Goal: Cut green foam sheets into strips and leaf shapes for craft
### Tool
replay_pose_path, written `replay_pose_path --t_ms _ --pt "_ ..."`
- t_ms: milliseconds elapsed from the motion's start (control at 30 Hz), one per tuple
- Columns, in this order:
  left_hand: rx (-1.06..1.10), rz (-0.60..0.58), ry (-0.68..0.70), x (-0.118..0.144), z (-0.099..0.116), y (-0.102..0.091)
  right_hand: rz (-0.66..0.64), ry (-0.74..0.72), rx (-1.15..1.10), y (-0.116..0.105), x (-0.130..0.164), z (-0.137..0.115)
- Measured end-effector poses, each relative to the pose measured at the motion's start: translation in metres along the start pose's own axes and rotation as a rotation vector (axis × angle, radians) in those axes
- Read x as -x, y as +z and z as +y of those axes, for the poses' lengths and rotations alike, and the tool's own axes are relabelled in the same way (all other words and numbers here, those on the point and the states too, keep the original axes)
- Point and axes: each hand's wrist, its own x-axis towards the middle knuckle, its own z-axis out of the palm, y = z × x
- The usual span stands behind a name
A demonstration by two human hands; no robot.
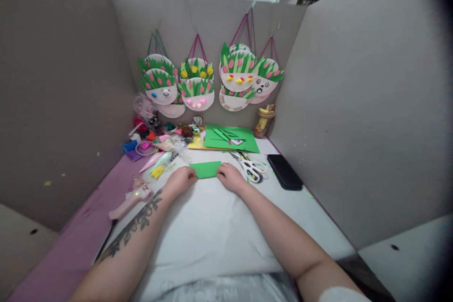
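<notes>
A small green rectangle of craft foam [205,169] lies flat on the white table sheet [212,226]. My left hand [181,180] pinches its left end and my right hand [230,177] pinches its right end, both with fingers curled onto the piece. My tattooed left forearm reaches in from the lower left. White-handled scissors [252,168] lie just right of my right hand. A pink glue gun [131,198] rests to the left of my left arm.
A black phone [284,171] lies by the right wall. Larger green sheets [231,138] sit behind on a yellow sheet. A heap of coloured craft bits [155,144] is at the left. Paper-plate crafts [198,85] hang on the back wall. Grey partitions enclose three sides.
</notes>
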Motion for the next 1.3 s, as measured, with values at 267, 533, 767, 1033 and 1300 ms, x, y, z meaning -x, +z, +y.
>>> replay_pose_path --t_ms 267,533,767,1033,1300 --pt "0.012 -0.021 -0.062 -0.006 -0.003 0.005 -0.031 0.095 0.031 0.008 -0.009 0.001" --pt "-0.126 -0.023 -0.169 -0.010 0.003 0.011 -0.092 0.192 0.178 0.008 -0.015 -0.005" --pt "-0.225 -0.070 -0.192 -0.014 -0.001 0.017 -0.108 0.210 0.210 0.005 -0.015 -0.011" --pt "-0.244 -0.098 -0.211 -0.017 -0.001 0.019 -0.120 0.226 0.252 0.005 -0.013 -0.017" --pt "-0.242 -0.109 -0.246 -0.014 0.002 0.011 -0.089 0.268 0.242 0.008 -0.011 -0.013"
